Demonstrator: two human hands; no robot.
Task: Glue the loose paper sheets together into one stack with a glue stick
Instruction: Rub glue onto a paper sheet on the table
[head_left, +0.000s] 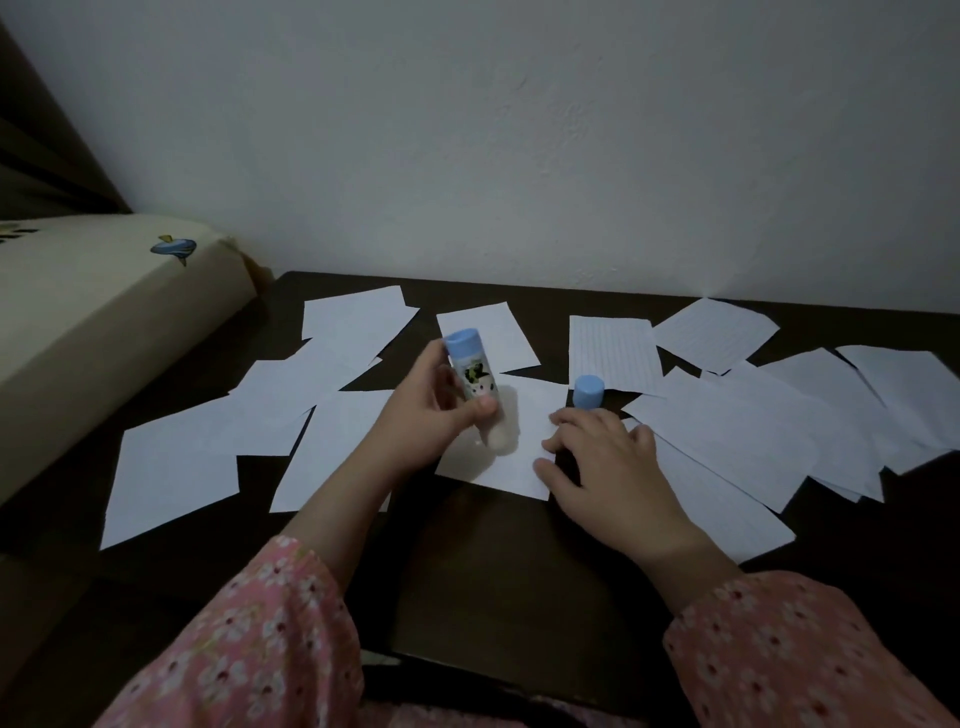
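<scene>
My left hand (436, 410) grips a glue stick (475, 387) with a blue end and a printed white body, its glue tip down on a white paper sheet (511, 457) in the middle of the dark table (493, 571). My right hand (602, 457) rests with spread fingers on that sheet's right edge. The blue cap (588, 392) stands just beyond my right fingers. Several loose white sheets lie scattered to the left (171, 467) and right (737, 426).
A cream mattress with a fish print (93, 322) borders the table's left side. A white wall (519, 156) runs right behind the table. Lined sheets (613, 353) lie at the far edge. Pink floral sleeves cover both forearms.
</scene>
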